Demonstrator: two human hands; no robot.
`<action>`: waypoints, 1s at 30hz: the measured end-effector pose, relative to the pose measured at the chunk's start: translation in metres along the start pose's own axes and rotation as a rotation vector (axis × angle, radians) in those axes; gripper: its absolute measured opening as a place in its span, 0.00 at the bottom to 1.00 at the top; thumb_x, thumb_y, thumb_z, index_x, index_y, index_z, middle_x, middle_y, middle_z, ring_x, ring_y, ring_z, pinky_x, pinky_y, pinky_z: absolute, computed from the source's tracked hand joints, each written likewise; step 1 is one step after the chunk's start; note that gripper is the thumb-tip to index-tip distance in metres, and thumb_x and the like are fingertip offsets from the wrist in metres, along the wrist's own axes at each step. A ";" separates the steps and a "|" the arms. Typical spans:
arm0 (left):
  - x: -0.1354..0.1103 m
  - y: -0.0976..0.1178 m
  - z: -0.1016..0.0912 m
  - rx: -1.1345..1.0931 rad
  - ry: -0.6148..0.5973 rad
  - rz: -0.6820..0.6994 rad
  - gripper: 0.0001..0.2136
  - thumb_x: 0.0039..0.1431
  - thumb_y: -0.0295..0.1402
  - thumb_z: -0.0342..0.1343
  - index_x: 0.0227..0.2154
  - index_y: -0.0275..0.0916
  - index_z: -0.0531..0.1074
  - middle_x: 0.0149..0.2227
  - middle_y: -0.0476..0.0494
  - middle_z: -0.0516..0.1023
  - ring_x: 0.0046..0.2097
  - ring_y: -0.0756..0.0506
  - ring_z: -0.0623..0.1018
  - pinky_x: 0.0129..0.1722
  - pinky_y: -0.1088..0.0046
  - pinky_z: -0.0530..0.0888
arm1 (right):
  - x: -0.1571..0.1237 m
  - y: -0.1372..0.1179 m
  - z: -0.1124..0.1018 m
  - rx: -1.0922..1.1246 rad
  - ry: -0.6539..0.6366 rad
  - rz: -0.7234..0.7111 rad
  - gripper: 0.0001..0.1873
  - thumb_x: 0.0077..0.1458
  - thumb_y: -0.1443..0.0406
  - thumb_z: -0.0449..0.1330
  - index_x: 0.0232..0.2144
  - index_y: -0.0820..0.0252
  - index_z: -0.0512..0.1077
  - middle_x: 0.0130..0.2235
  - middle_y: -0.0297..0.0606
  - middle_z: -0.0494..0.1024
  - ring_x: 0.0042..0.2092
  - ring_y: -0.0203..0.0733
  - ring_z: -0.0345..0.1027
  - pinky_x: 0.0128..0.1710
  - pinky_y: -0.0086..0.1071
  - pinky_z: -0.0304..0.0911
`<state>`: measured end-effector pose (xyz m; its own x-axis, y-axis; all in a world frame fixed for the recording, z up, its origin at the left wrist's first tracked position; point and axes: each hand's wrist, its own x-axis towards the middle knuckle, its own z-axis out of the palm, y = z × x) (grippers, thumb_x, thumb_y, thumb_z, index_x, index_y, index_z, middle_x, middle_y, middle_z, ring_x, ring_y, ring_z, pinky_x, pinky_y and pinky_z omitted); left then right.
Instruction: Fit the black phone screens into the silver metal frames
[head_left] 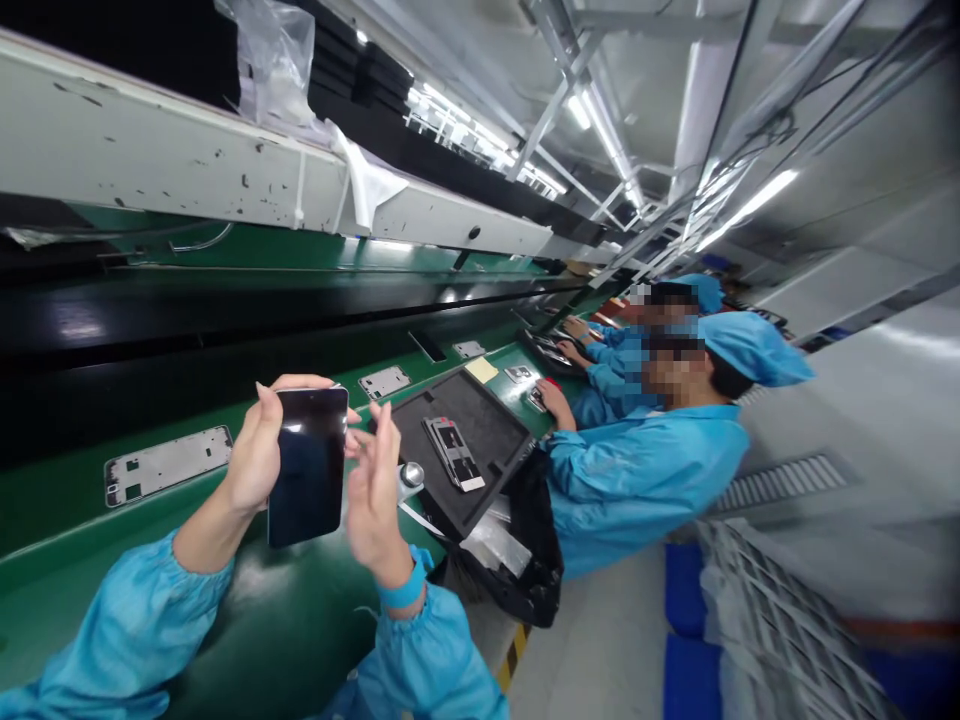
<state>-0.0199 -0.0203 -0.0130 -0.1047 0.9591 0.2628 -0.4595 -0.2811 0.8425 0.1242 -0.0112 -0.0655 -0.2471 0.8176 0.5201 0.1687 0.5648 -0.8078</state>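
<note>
My left hand [256, 447] is wrapped round a smartphone [307, 470] and holds it up over the green bench, its dark glossy screen facing me. Thumb on the near left edge, the left fingers pass behind it, and fingertips show at its right side. Close to the phone's right edge is my right hand [373, 500], fingers stretched upward and nothing visible in its grasp. Whether its fingertips touch the phone's edge I cannot tell. A blue band [405, 588] circles the right wrist. Left of the phone, a pale metal phone frame [169, 465] lies on the bench.
A black tray [409, 440] holds phone parts [454, 455], with a round metal knob [412, 475] beside it. Beyond lie another frame [385, 382], a dark panel [427, 346] and a yellow note [481, 370]. Co-workers in blue [645, 470] sit along the bench at right.
</note>
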 end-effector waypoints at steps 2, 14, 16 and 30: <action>-0.002 0.002 0.004 0.027 -0.053 -0.021 0.29 0.67 0.62 0.52 0.43 0.39 0.79 0.36 0.39 0.85 0.31 0.40 0.85 0.32 0.64 0.85 | 0.013 -0.007 -0.010 0.114 -0.017 0.129 0.42 0.70 0.36 0.40 0.62 0.60 0.70 0.49 0.49 0.77 0.42 0.44 0.75 0.41 0.37 0.76; -0.023 -0.001 0.015 0.451 -0.106 0.189 0.22 0.72 0.53 0.52 0.41 0.41 0.84 0.45 0.39 0.86 0.48 0.38 0.84 0.51 0.64 0.79 | 0.030 -0.041 -0.034 0.278 -0.097 0.183 0.36 0.63 0.38 0.59 0.18 0.58 0.61 0.18 0.27 0.59 0.22 0.31 0.52 0.22 0.28 0.50; -0.018 -0.002 0.016 0.428 -0.047 0.189 0.21 0.71 0.53 0.55 0.38 0.40 0.83 0.43 0.39 0.86 0.47 0.38 0.84 0.51 0.64 0.79 | 0.030 -0.037 -0.031 0.257 -0.056 0.181 0.34 0.62 0.37 0.60 0.21 0.59 0.66 0.22 0.29 0.61 0.26 0.33 0.55 0.26 0.29 0.55; 0.006 0.021 -0.004 -0.198 0.358 -0.022 0.18 0.70 0.52 0.57 0.49 0.44 0.70 0.39 0.41 0.86 0.32 0.44 0.85 0.31 0.69 0.84 | -0.011 -0.006 -0.019 0.317 -0.579 0.278 0.40 0.66 0.34 0.47 0.15 0.56 0.63 0.15 0.31 0.63 0.19 0.32 0.57 0.21 0.29 0.58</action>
<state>-0.0334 -0.0202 0.0049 -0.3774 0.9253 0.0362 -0.6223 -0.2824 0.7301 0.1436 -0.0220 -0.0610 -0.7167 0.6863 0.1238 0.0349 0.2127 -0.9765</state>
